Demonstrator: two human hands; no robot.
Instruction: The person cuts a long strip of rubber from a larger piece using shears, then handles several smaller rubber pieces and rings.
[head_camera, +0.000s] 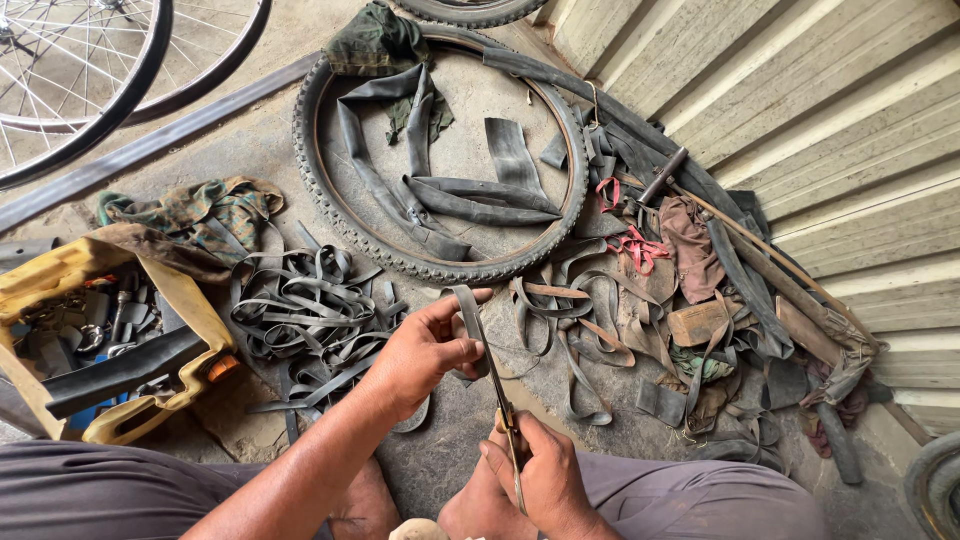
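The left hand (425, 350) grips a strip of black inner-tube rubber (468, 318) between thumb and fingers, holding it upright just above the concrete floor (450, 450). The right hand (540, 470) is closed around the handles of a pair of scissors (503, 400), whose blades point up and away from the person and meet the lower part of the strip. Both hands sit close together over the person's bare feet (470, 515), between the knees.

Left of the hands, a loose pile of cut rubber bands (305, 315) lies on the floor. Beyond it stands a worn yellow toolbox (60, 275) holding metal tools and a piece of black tube; a camouflage-pattern cloth (200, 205) lies just behind it.

Directly ahead of the hands, a knobby bicycle tyre (440, 262) lies flat, with lengths of slit inner tube (470, 205) inside its ring. Right of the tyre, a heap of rubber scraps (700, 330), red strips and brown rags extends along a corrugated metal wall (830, 120). A hammer (662, 177) rests on this heap. Spoked wheel rims (90, 70) occupy the upper left corner.
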